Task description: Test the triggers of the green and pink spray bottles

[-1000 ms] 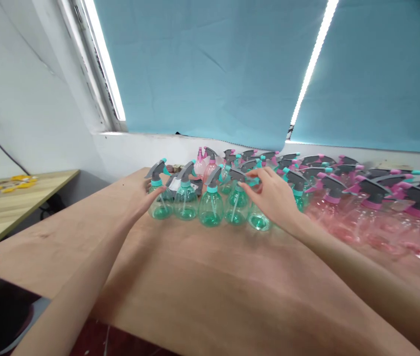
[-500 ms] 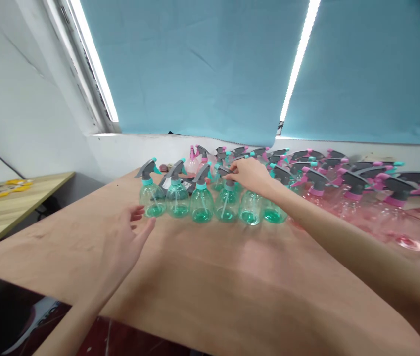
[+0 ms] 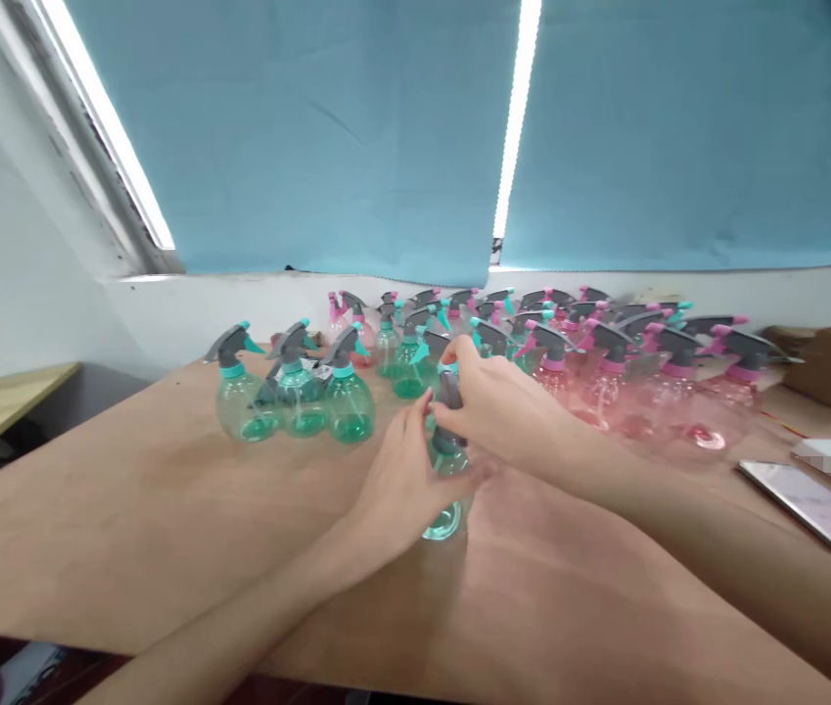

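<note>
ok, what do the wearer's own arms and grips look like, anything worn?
Left forearm and right forearm: slender, sleeveless where visible, no cables or markings seen. Left grip and right grip: ungloved human hands. No watch or bracelet visible; some fingers are hidden, so rings can't be ruled out.

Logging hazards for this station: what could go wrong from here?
The green bottle could slip or tip: the left hand grips its rounded body while the right hand is at its spray head.
The right forearm looks close to the pink bottles and might knock one.
</note>
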Motion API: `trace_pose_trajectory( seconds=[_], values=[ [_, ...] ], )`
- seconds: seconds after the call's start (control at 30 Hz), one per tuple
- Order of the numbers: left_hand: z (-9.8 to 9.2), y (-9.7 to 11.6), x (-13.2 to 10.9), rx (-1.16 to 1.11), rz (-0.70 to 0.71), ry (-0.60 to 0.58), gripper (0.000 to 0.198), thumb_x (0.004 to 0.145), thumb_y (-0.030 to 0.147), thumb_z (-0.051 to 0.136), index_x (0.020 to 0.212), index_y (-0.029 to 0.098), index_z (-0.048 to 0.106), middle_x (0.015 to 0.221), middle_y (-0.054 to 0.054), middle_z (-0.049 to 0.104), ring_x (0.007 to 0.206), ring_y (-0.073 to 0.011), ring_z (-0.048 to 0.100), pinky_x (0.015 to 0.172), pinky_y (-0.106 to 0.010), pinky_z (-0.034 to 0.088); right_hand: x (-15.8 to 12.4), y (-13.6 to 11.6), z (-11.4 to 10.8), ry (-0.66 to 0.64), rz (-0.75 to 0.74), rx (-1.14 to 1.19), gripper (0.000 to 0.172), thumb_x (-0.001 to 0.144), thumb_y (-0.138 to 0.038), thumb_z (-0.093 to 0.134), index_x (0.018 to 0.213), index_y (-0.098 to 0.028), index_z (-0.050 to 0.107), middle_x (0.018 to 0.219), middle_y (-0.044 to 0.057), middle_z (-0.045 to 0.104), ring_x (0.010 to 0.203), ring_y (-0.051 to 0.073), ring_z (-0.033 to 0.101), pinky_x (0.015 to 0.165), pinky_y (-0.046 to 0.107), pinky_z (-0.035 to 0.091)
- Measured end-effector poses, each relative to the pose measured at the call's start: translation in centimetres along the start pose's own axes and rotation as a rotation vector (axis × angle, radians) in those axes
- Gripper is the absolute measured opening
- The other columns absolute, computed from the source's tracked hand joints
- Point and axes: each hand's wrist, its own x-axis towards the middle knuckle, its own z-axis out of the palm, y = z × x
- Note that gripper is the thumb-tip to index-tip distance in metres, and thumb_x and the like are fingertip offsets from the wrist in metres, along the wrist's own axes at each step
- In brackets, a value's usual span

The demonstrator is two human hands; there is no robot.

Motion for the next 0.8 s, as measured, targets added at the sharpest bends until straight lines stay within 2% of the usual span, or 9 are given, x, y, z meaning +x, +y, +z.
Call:
trace_pose_trajectory(
  seconds=[0.1,0.2,0.3,0.37,0.47,0.53,0.6,0.67,0.8],
  values=[
    [1.8,1.6,2.0,0.011,0.054,0.01,0.041,0.069,0.018,0.067,0.108,0.02,0.053,0.113,-0.01,0.061,0.106,-0.0313,0.056,0.085,-0.045,0.047,-1.6,0.9,-1.1,-0.003,-0.001,-0.024,0.027,0.076,-0.015,0.05,0.102,-0.017,0.049,0.063,0.001,0.059,0.045,0.014,0.048,0.038,0.024,0.025],
    [3.6,2.0,3.6,-0.079,0.099,-0.034,0.024,0.068,0.014,0.059,0.089,0.021,0.051,0.092,-0.004,0.064,0.084,-0.024,0.061,0.07,-0.035,0.047,-2.3,2.7,-1.4,0.032,-0.018,-0.044,0.019,0.079,-0.014,0.048,0.097,-0.018,0.051,0.062,0.0,0.058,0.049,0.015,0.051,0.041,0.024,0.027],
    [5.5,1.7,4.5,-0.209,0.141,-0.07,0.043,0.066,0.013,0.062,0.107,0.021,0.05,0.099,-0.003,0.067,0.09,-0.0233,0.063,0.074,-0.033,0.049,-2.9,5.3,-1.1,0.071,-0.069,0.033,0.017,0.086,-0.019,0.046,0.103,-0.018,0.051,0.066,0.001,0.059,0.056,0.017,0.055,0.045,0.025,0.033],
    [6.6,1.4,4.8,-0.264,0.17,-0.083,0.052,0.068,0.014,0.064,0.117,0.022,0.049,0.104,-0.004,0.067,0.092,-0.0228,0.064,0.077,-0.033,0.05,-3.8,7.1,-1.3,0.07,-0.088,0.175,0.027,0.092,-0.028,0.046,0.117,-0.02,0.047,0.072,0.0,0.063,0.059,0.017,0.059,0.048,0.026,0.039],
    [7.4,0.8,5.0,-0.338,0.182,-0.114,0.037,0.078,0.017,0.058,0.115,0.022,0.055,0.106,-0.005,0.066,0.089,-0.0207,0.065,0.079,-0.034,0.052,-5.6,9.5,-2.0,0.036,-0.099,0.373,0.048,0.093,-0.045,0.048,0.136,-0.027,0.034,0.092,0.003,0.068,0.073,0.019,0.065,0.061,0.029,0.051],
    [7.4,0.5,5.1,-0.388,0.167,-0.119,0.034,0.08,0.015,0.055,0.113,0.023,0.058,0.108,-0.004,0.066,0.095,-0.0203,0.064,0.087,-0.035,0.051,-6.5,11.2,-2.1,0.086,-0.052,0.458,0.047,0.093,-0.049,0.047,0.134,-0.028,0.036,0.094,0.004,0.068,0.076,0.02,0.067,0.064,0.032,0.054],
    [7.2,0.5,5.2,-0.414,0.143,-0.137,0.036,0.079,0.012,0.053,0.112,0.024,0.059,0.106,-0.002,0.066,0.099,-0.0197,0.063,0.093,-0.036,0.05,-6.8,13.2,-1.2,0.159,-0.014,0.52,0.04,0.093,-0.049,0.047,0.126,-0.027,0.042,0.093,0.005,0.068,0.079,0.022,0.068,0.062,0.032,0.056],
    [6.9,0.7,5.3,-0.422,0.117,-0.177,0.037,0.076,0.012,0.052,0.11,0.025,0.06,0.1,-0.001,0.066,0.096,-0.0197,0.063,0.091,-0.036,0.05,-6.5,15.5,0.9,0.207,0.03,0.507,0.033,0.093,-0.048,0.048,0.119,-0.027,0.046,0.093,0.005,0.069,0.082,0.022,0.069,0.067,0.034,0.057],
    [6.1,1.4,5.4,-0.356,0.083,-0.269,0.034,0.072,0.016,0.053,0.102,0.024,0.066,0.089,-0.001,0.067,0.08,-0.02,0.064,0.072,-0.033,0.053,-5.5,18.8,6.5,0.129,-0.033,0.362,0.024,0.095,-0.04,0.048,0.112,-0.023,0.055,0.109,0.008,0.069,0.101,0.024,0.066,0.086,0.042,0.054]
  ],
)
